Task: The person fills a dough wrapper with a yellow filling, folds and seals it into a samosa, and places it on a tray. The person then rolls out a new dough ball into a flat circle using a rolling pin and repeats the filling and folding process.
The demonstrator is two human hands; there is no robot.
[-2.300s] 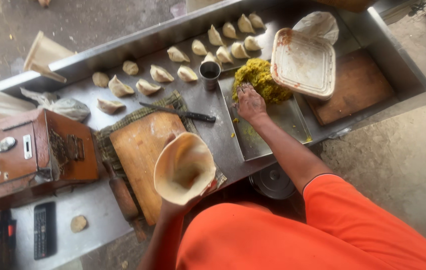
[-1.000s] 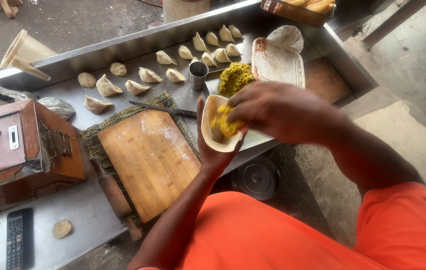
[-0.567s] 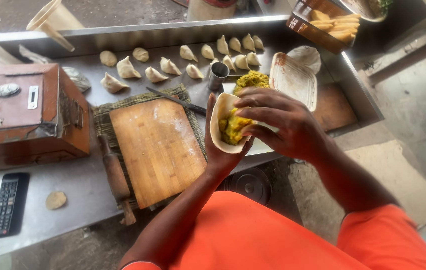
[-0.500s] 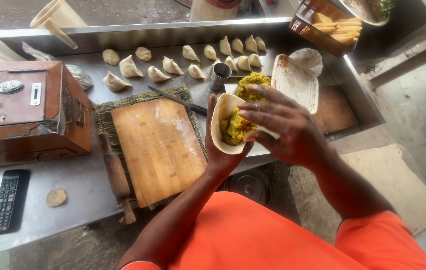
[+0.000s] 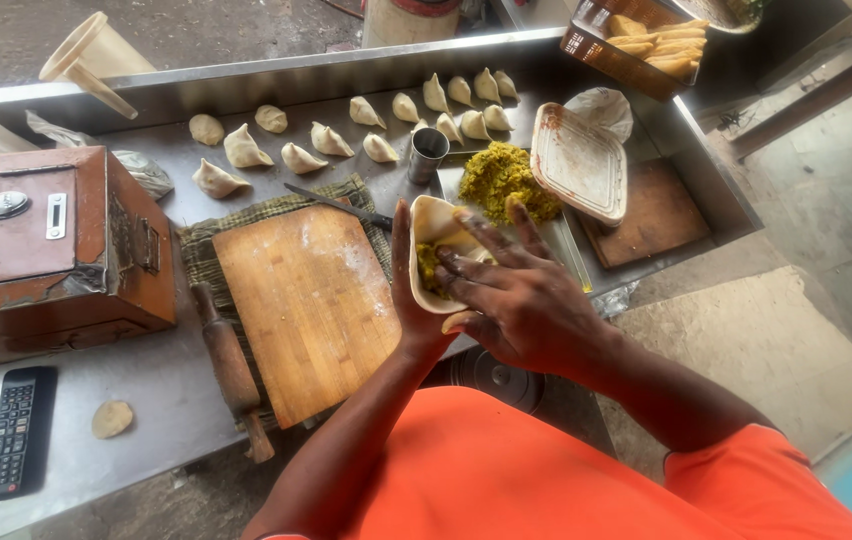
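Your left hand (image 5: 416, 300) cradles the dough cone (image 5: 434, 252) from below and from its left side, fingers wrapped around it, so the cone sits right in front of your chest above the near edge of the counter (image 5: 146, 420). Its long axis runs away from you, open mouth tipped up and towards the right. Your right hand (image 5: 521, 300) lies flat over that mouth, fingers spread and unclenched, the fingertips (image 5: 451, 262) pressing on the yellow filling inside; it grips nothing. So the right hand is the one on the opening, and the left only carries.

The heap of filling (image 5: 506, 180) lies on a steel tray just beyond the cone, well within the right hand's reach. The wooden board (image 5: 311, 305) sits to the left of the cone, with the rolling pin (image 5: 231, 365) beside it.

Compared with half a second ago, the right hand has flattened and slid lower over the cone, covering more of the filling.
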